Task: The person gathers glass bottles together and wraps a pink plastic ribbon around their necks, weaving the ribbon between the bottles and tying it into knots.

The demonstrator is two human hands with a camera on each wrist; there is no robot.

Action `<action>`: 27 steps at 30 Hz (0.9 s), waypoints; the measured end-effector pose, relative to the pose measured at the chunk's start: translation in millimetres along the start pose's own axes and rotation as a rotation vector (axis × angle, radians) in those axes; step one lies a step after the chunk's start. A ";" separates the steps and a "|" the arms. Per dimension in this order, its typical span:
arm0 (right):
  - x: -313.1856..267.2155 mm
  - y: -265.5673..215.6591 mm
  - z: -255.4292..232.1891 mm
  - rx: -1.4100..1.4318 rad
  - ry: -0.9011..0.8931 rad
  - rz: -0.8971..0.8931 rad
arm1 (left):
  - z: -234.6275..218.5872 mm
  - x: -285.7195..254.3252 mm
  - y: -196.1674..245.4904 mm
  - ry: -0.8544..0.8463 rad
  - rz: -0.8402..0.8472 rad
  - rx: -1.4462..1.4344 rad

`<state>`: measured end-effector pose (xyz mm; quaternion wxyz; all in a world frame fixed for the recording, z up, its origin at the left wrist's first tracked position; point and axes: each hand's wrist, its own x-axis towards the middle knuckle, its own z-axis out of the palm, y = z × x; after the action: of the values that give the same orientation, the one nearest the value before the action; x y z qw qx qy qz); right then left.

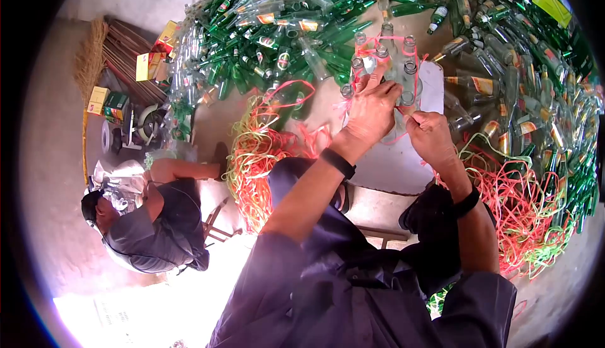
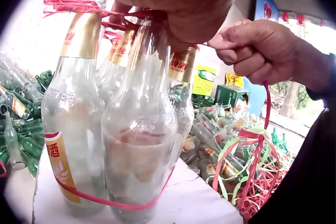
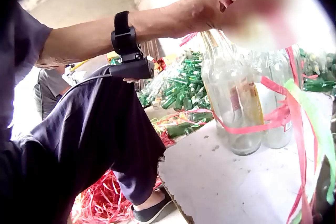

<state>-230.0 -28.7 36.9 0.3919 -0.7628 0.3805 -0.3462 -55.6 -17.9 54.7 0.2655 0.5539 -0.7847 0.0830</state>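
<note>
A cluster of clear glass bottles [image 2: 139,145] stands upright on a white board [image 1: 391,165]. Pink plastic strap [image 2: 118,203] circles the bottles low down, and more strap [image 2: 73,6] runs round their necks. My left hand [image 1: 375,105] is over the near necks, its fingers curled at the strap there; its fingertips are partly hidden. Just right of it, my right hand [image 1: 432,135] pinches the strap, drawn taut between the two hands. A loose length hangs below the right fist [image 2: 265,48] in the left wrist view.
Heaps of green and clear bottles [image 1: 271,39] lie behind and to the right [image 1: 523,96]. Tangled pink and green strap [image 1: 261,165] piles up left of the board, with another pile [image 1: 517,209] at right. Another person [image 1: 151,222] sits at left, near a broom [image 1: 91,64].
</note>
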 end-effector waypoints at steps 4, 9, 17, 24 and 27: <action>0.8 -9.7 -4.8 -0.018 0.004 -0.014 | -1.6 -0.1 -1.0 0.033 0.016 0.007; 0.6 -12.2 -5.7 -0.114 0.010 -0.028 | -0.5 -1.5 -1.7 0.042 0.005 0.002; 0.9 -24.3 -11.2 -0.206 -0.015 -0.063 | 0.4 -2.9 -4.4 -0.075 -0.043 -0.003; 15.9 -41.4 -19.7 -0.326 -0.004 -0.171 | 8.3 -6.4 -9.2 -0.048 -0.029 -0.017; 30.5 -49.1 -25.9 -0.419 -0.032 -0.241 | 9.6 -6.7 -9.8 -0.073 -0.039 -0.048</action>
<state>-221.9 -43.6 98.0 0.1869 -0.8727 0.3439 -0.2918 -48.2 -20.1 41.6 0.2515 0.5651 -0.7848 0.0388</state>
